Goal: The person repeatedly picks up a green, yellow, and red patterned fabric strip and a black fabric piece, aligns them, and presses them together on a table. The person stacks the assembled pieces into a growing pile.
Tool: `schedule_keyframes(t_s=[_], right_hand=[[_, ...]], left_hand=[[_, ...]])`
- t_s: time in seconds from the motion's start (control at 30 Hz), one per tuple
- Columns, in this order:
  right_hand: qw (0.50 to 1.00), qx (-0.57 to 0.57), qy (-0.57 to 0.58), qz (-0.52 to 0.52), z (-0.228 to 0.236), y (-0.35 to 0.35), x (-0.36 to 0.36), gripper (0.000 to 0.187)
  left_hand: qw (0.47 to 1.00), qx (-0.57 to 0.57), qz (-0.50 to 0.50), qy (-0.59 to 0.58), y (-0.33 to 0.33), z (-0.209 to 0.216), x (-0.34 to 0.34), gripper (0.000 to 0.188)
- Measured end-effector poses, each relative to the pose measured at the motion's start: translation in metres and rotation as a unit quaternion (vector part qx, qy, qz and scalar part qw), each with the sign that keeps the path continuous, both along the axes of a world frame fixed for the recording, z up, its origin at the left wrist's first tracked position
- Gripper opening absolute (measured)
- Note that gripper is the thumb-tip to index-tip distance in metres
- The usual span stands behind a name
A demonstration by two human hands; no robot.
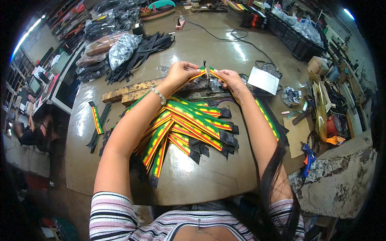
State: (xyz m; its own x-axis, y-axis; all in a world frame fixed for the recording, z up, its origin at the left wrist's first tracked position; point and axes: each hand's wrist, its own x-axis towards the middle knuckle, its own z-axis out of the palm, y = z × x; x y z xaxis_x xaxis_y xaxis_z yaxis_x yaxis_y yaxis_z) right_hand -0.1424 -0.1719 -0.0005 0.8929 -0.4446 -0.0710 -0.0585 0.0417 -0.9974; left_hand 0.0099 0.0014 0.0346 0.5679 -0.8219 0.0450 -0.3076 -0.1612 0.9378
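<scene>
Pinching with thumb and fingers together, our left hand (181,73) was clamped on a narrow fabric strip with green, yellow and red bands (200,72). Our right hand (232,80) was closed in the same way on a similar striped strip end (217,75). These two ends stood near each other beside a slim, dark upright rod (204,63); we could not tell if they touched it, nor if they belonged to one strip.

Nearer to us, a fanned pile of striped strips with black ends (193,116) lay between our forearms on a glossy brown table (217,176). Behind the left forearm we had a worn wooden bar (138,93). Farther left lay a bundle of flat black straps (144,50). On the right were a white paper sheet (263,80) and, nearer, a blue glue gun (309,158).
</scene>
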Motion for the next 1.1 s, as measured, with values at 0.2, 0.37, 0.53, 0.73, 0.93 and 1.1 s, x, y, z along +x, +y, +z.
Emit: schedule_keyframes(t_s=[0.2,0.37,0.53,0.73,0.93,1.1], right_hand=[[1.0,0.006,-0.003,0.009,-0.007,0.003,-0.002,0.025],[0.999,0.014,0.011,0.03,-0.003,0.006,-0.002,0.026],[0.999,0.003,0.015,0.041,-0.005,0.003,0.0,0.027],[0.999,-0.004,0.01,0.05,-0.009,0.0,0.001,0.029],[0.999,0.006,-0.005,0.044,-0.012,0.001,0.001,0.029],[0.999,-0.007,-0.006,0.049,-0.013,0.002,0.001,0.03]], left_hand=[[0.996,-0.042,0.029,0.074,0.0,-0.015,-0.004,0.032],[0.998,-0.036,0.005,0.058,0.001,-0.017,-0.008,0.032],[0.997,-0.027,-0.006,0.069,0.002,-0.019,-0.006,0.033],[0.995,-0.026,-0.002,0.093,0.003,-0.021,-0.005,0.034],[0.994,-0.026,-0.009,0.101,0.001,-0.024,-0.002,0.034],[0.995,-0.024,-0.012,0.097,0.002,-0.025,-0.002,0.034]])
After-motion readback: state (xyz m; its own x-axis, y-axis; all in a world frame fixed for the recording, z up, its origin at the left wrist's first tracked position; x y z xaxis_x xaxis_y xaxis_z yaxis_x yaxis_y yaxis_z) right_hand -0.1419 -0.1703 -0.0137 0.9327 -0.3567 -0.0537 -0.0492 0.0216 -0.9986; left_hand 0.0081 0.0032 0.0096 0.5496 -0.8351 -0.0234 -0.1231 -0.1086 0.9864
